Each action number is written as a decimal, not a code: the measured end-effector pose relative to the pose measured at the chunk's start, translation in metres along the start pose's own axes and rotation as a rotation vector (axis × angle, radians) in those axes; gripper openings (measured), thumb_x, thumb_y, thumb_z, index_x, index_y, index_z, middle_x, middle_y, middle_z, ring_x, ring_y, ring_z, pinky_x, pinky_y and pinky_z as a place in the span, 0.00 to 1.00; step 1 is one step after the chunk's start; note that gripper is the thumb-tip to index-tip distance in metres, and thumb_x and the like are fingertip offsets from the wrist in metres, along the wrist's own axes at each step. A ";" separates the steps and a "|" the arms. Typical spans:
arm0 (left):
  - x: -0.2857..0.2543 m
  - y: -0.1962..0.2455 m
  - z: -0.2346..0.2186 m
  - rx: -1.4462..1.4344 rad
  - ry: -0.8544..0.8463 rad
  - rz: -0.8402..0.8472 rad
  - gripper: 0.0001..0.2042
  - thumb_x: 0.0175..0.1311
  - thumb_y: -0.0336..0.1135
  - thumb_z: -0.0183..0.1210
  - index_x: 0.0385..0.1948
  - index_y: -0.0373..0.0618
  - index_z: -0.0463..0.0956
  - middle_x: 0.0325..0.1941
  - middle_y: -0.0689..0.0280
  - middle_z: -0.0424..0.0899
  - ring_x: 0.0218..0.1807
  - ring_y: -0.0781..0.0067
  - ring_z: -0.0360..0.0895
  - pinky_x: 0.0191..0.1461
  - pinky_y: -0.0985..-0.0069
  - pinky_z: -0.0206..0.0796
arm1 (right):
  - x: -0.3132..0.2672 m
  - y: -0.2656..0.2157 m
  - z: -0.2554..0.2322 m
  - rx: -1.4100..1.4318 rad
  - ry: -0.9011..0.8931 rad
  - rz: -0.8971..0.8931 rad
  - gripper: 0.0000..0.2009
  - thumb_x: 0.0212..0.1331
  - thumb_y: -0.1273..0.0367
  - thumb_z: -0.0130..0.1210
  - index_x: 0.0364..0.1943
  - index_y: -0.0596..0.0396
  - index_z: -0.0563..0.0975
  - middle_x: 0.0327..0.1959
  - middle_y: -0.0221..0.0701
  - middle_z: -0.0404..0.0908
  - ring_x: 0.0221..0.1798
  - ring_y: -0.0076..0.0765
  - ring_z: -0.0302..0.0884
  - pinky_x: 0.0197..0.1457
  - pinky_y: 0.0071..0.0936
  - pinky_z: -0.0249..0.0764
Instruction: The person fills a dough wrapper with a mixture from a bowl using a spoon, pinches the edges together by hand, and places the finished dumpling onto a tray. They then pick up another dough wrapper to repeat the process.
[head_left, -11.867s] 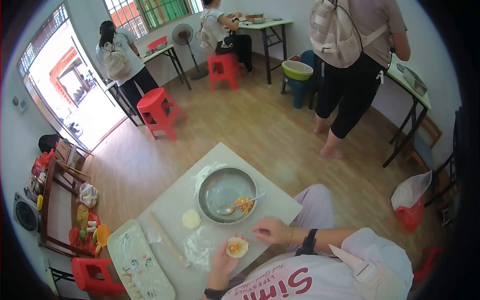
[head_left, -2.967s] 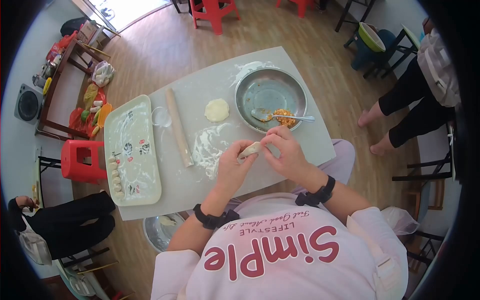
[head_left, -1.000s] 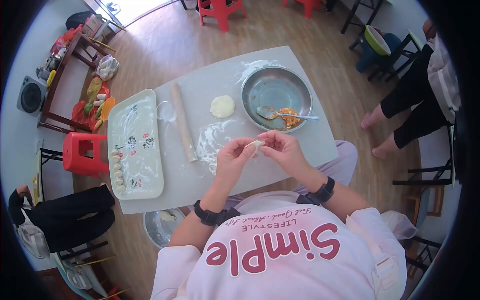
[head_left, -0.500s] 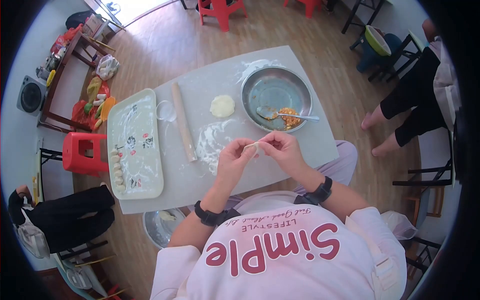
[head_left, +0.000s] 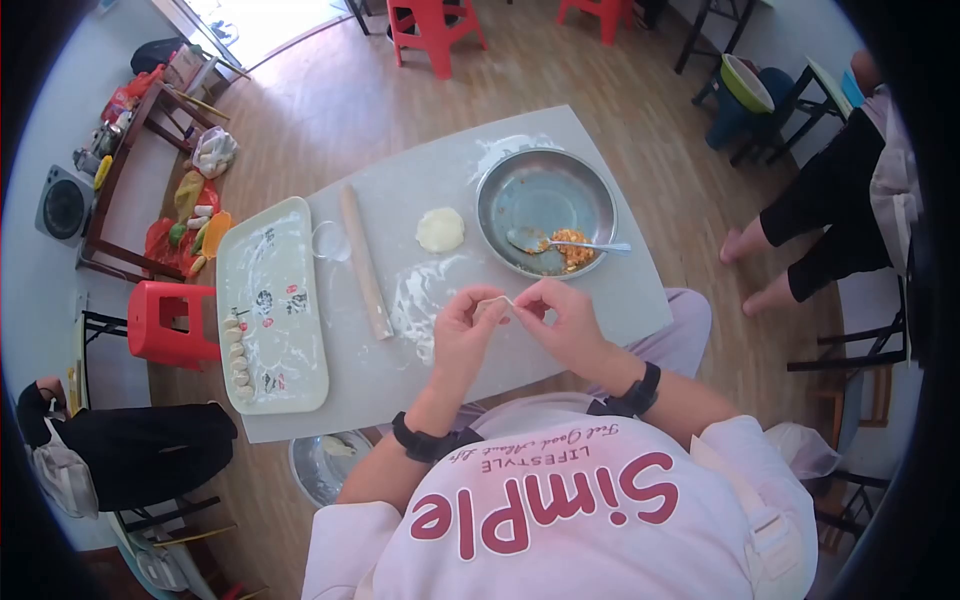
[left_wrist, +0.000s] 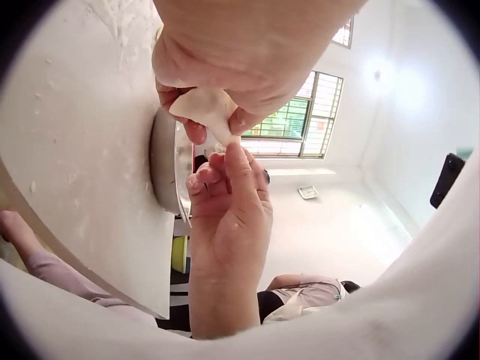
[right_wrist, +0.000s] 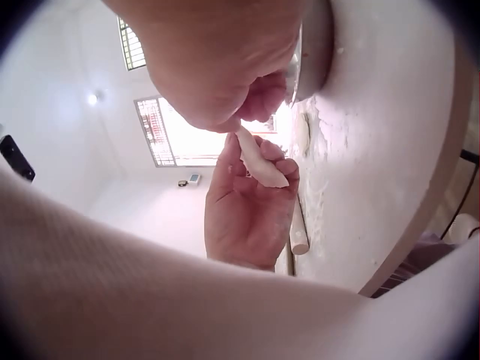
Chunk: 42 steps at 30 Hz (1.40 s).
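Observation:
Above the table's near edge, a folded dumpling (left_wrist: 206, 109) of pale dough is held between both hands. The left hand (head_left: 463, 328) grips its body, fingers curled behind and thumb in front. With thumb and fingertips, the right hand (head_left: 568, 328) pinches the dough's end, as the right wrist view shows from below. The filling is hidden inside the dough. Beyond the hands stands a steel bowl (head_left: 540, 205) with orange filling (head_left: 571, 243) and a spoon (head_left: 605, 247). A flat round wrapper (head_left: 440, 230) lies left of the bowl.
Left of the wrapper lies a rolling pin (head_left: 367, 265), beside a clear round object (head_left: 331, 241). A tray (head_left: 300, 345) at the table's left carries a row of dumplings (head_left: 238, 365). Below the table edge is a metal basin (head_left: 315, 478). Another person stands at right.
The open, filled wrapper that lay in the left hand is now folded. The right hand has come to it and pinches along its edge. Lately only small finger shifts show.

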<state>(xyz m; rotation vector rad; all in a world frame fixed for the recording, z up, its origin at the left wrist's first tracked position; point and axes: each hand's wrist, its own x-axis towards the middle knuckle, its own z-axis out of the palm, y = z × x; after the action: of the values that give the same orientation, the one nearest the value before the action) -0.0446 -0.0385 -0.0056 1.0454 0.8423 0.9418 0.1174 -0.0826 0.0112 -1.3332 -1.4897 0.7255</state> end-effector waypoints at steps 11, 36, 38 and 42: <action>0.003 0.001 -0.005 0.454 -0.116 0.198 0.07 0.58 0.21 0.57 0.38 0.34 0.75 0.41 0.64 0.73 0.40 0.76 0.74 0.44 0.80 0.72 | 0.001 -0.006 -0.006 0.030 0.027 -0.044 0.06 0.55 0.75 0.59 0.36 0.57 0.77 0.30 0.32 0.78 0.30 0.28 0.78 0.34 0.25 0.74; -0.002 0.022 0.058 0.753 0.138 0.293 0.05 0.56 0.22 0.60 0.33 0.41 0.77 0.32 0.65 0.78 0.35 0.74 0.75 0.40 0.78 0.66 | 0.012 0.020 -0.045 0.132 -0.115 -0.088 0.05 0.53 0.75 0.60 0.33 0.57 0.75 0.26 0.30 0.74 0.25 0.24 0.71 0.29 0.22 0.69; -0.008 0.025 0.053 0.770 0.150 0.303 0.06 0.54 0.22 0.60 0.33 0.41 0.77 0.31 0.63 0.77 0.35 0.73 0.75 0.40 0.77 0.66 | 0.015 0.018 -0.037 0.199 -0.133 -0.043 0.06 0.52 0.75 0.60 0.33 0.57 0.75 0.26 0.30 0.74 0.25 0.24 0.71 0.29 0.22 0.69; -0.013 0.036 0.041 0.781 0.113 0.286 0.06 0.55 0.22 0.59 0.34 0.40 0.77 0.31 0.64 0.77 0.36 0.73 0.75 0.41 0.77 0.67 | 0.019 0.011 -0.027 0.330 -0.155 0.055 0.05 0.52 0.76 0.60 0.32 0.57 0.75 0.25 0.29 0.74 0.24 0.23 0.70 0.29 0.21 0.69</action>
<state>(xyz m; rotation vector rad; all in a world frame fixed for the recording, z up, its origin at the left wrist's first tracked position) -0.0204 -0.0562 0.0413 1.8325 1.2193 0.9286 0.1475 -0.0663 0.0156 -1.0890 -1.3834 1.0802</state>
